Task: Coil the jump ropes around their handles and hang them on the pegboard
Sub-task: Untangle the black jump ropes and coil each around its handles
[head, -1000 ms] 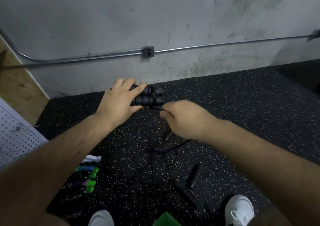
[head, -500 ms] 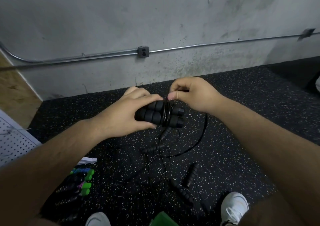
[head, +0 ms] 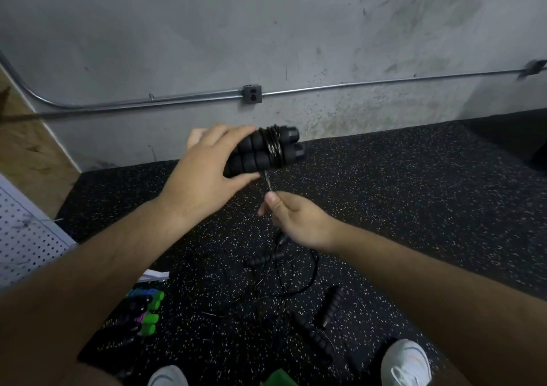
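Observation:
My left hand (head: 204, 175) grips a pair of black foam jump rope handles (head: 260, 154) held side by side, with several turns of thin black rope (head: 274, 149) wound round them near their caps. Just below, my right hand (head: 293, 220) pinches the free rope (head: 268, 183), pulled taut down from the coil. More black handles (head: 263, 260) and tangled rope (head: 284, 285) lie on the floor under my hands. A white pegboard (head: 26, 237) shows at the left edge.
Jump ropes with green-capped handles (head: 145, 311) lie at lower left beside a white paper. Another black handle pair (head: 322, 323) lies near my white shoes (head: 405, 362). The floor is speckled black rubber; a grey concrete wall with conduit and outlet (head: 252, 93) stands behind.
My right hand has swung from above the handles down below them, carrying the rope round the coil. My left hand has lifted the handles slightly higher.

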`<control>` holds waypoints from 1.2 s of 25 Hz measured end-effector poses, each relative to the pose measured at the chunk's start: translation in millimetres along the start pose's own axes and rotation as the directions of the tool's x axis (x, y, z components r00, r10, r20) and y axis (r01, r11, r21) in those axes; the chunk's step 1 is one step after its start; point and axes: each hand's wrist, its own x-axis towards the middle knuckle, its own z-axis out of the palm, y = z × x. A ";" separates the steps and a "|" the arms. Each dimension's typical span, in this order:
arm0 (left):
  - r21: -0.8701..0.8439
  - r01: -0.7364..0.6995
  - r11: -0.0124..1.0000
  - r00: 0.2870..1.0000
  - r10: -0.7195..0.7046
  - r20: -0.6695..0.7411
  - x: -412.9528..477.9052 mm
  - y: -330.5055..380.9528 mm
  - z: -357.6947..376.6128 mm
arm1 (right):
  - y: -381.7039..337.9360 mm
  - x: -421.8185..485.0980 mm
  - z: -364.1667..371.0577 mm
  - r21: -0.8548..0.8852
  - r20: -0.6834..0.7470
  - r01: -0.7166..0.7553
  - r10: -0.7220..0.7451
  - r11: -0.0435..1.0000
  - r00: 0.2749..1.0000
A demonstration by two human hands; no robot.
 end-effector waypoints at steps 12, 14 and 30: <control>0.205 -0.016 0.979 0.986 -0.018 0.164 7.2 -49.6 16.2 | -60.0 -19.6 -27.4 -0.600 -0.044 0.100 -0.158 0.794 0.987; 0.213 -0.065 0.975 0.974 0.016 0.225 5.3 -47.0 20.3 | -57.8 -16.7 -33.8 -0.737 -0.099 0.109 -0.266 0.667 0.959; -0.361 -0.101 0.927 0.876 0.255 0.409 -18.1 17.7 0.0 | 2.1 6.6 -59.3 0.251 -0.308 0.118 -0.036 0.961 0.951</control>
